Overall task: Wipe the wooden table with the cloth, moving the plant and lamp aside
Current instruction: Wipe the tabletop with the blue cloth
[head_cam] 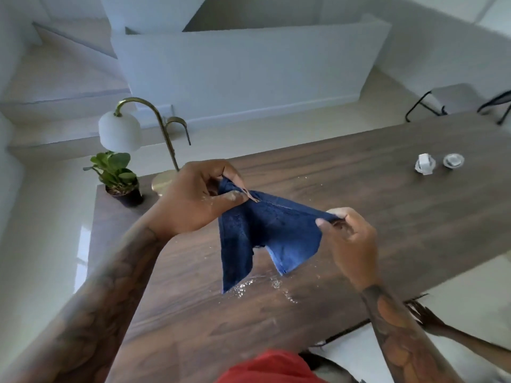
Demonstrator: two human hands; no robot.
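A dark blue cloth [265,233] hangs stretched between my two hands above the wooden table [373,205]. My left hand [190,200] pinches its upper left corner and my right hand [348,236] pinches its right corner. Two loose ends of the cloth dangle toward a wet patch [257,287] on the tabletop. A small green plant in a black pot [119,178] stands at the table's far left corner. Beside it is a brass lamp with a white shade [120,132]; its round base [163,181] is partly hidden behind my left hand.
Two small white objects [438,163] lie on the far right of the table. A black-framed chair [453,105] stands beyond the far right edge. A white low wall and pale floor lie behind. Water droplets speckle the wood near the cloth.
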